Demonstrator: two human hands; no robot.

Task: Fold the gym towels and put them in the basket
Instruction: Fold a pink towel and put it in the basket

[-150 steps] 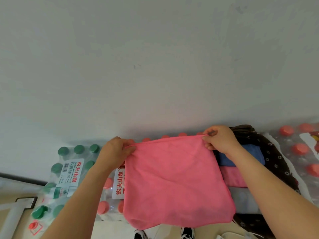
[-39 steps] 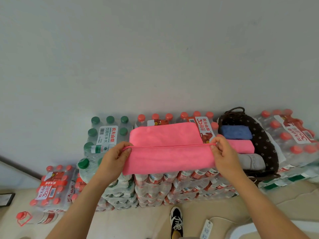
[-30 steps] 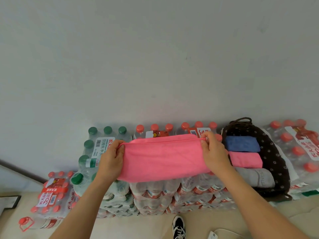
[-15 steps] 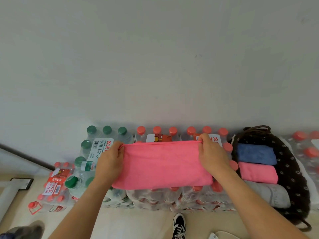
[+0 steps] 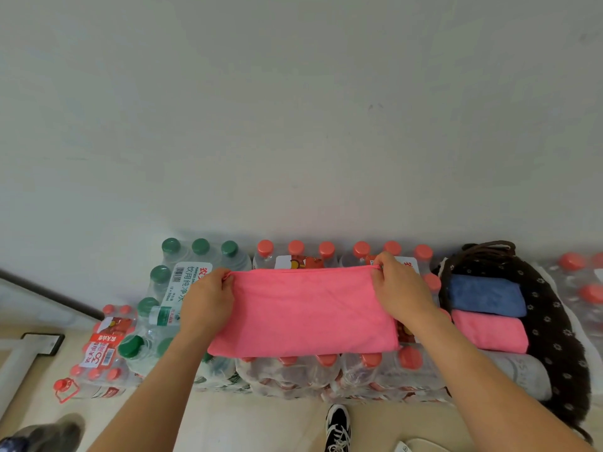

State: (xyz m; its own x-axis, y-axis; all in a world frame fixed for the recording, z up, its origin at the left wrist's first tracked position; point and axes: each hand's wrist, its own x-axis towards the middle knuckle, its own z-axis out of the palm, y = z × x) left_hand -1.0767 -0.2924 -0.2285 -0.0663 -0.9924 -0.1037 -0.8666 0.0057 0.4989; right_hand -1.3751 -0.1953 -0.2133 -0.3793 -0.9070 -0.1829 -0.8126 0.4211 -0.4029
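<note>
A pink towel (image 5: 305, 311), folded in half, lies flat on top of shrink-wrapped packs of red-capped water bottles (image 5: 326, 370). My left hand (image 5: 207, 300) pinches its far left corner and my right hand (image 5: 399, 291) pinches its far right corner. To the right sits a dark brown basket (image 5: 551, 324) with small white flowers. Inside it lie a folded blue towel (image 5: 484, 295), a folded pink towel (image 5: 489, 331) and a grey towel (image 5: 522, 373).
Green-capped bottle packs (image 5: 182, 269) stand left of the towel, with a lower red-capped pack (image 5: 104, 344) on the floor beyond. More red-capped bottles (image 5: 584, 288) sit right of the basket. A plain wall rises behind. My shoe (image 5: 337, 425) shows on the floor below.
The hanging towel was laid on the bottle packs and its near half folded over onto the far half. Both hands now hold the far corners, with the fold at the near edge.
</note>
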